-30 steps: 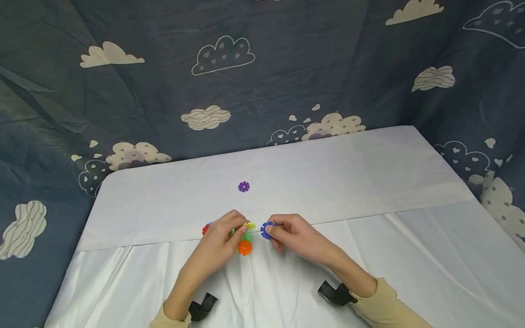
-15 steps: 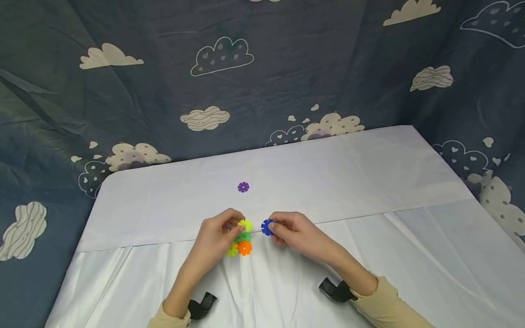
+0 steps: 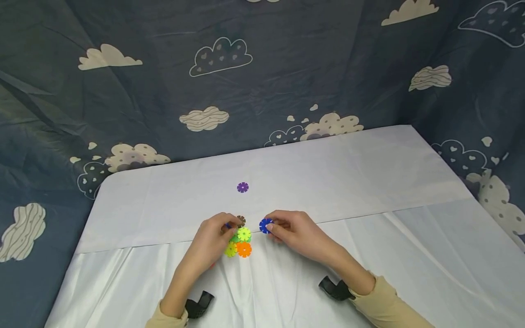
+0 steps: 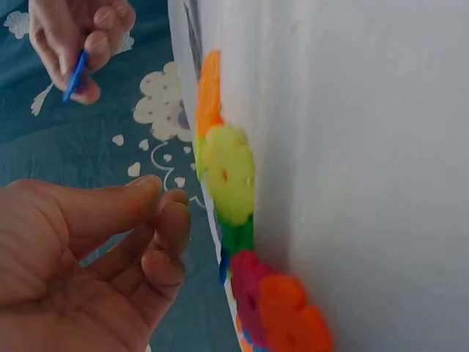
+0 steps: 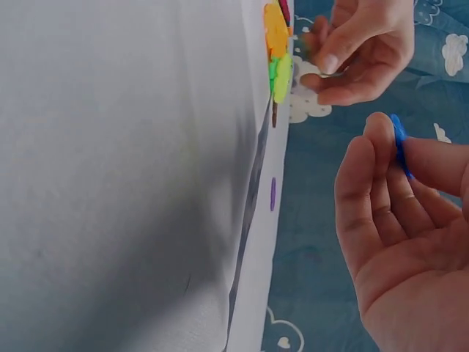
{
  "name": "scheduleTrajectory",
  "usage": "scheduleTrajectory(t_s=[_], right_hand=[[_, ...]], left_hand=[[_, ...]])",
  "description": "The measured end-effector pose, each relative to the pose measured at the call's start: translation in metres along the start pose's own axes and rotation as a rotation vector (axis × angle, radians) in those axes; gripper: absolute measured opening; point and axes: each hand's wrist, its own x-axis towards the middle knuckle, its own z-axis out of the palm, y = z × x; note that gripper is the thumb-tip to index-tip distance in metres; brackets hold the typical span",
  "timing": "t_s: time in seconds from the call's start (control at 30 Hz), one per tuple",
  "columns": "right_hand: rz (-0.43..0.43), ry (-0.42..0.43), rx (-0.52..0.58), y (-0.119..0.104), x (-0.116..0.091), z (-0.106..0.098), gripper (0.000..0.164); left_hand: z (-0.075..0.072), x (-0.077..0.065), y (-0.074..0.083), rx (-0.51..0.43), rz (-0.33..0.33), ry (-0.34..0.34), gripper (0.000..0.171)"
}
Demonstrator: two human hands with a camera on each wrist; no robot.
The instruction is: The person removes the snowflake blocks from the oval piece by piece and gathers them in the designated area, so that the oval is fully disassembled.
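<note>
My right hand (image 3: 290, 230) pinches a blue notched plastic disc (image 3: 265, 226) between thumb and fingers, above the table. In the right wrist view the disc (image 5: 400, 147) shows edge-on at the fingertips. My left hand (image 3: 214, 239) hovers just left of a small group of similar discs, its fingers loosely bent around nothing. A bright yellow-green disc (image 3: 244, 234) lies on top of the group, overlapping a green one (image 3: 235, 238). Below these are an orange disc (image 3: 244, 249) and another yellow-green disc (image 3: 231, 249). Behind them a brown disc (image 3: 241, 221) shows partly. The left hand hides other pieces, including red ones.
A lone purple disc (image 3: 243, 187) lies farther back on the white-covered table (image 3: 348, 168). In the left wrist view, a crimson disc (image 4: 249, 297) and an orange-red disc (image 4: 294, 315) sit along the near group. A dark cloud-patterned curtain (image 3: 262, 82) hangs behind the table.
The yellow-green disc in my left hand turned from edge-on to flat and now lies on the group, let go. The left hand drew slightly left. The right hand still holds the blue disc.
</note>
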Motion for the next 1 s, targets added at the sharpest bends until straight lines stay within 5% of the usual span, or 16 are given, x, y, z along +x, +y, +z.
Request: scheduleTrajectory(t_s=[0.37,0.73,1.0], right_hand=[[-0.052,0.138,-0.207,-0.002,0.01,-0.006,0.008],[0.021,-0.169,-0.397,0.01,0.071,-0.009,0.005],[0.078,-0.215,-0.451,0.014,0.081,-0.001,0.007]], left_hand=[[-0.016,0.001,-0.001,0.003,-0.084,0.001,0.015],[-0.019,0.005,-0.008,0.003,-0.103,0.028,0.015],[-0.017,0.006,-0.01,-0.001,-0.124,0.031,0.014]])
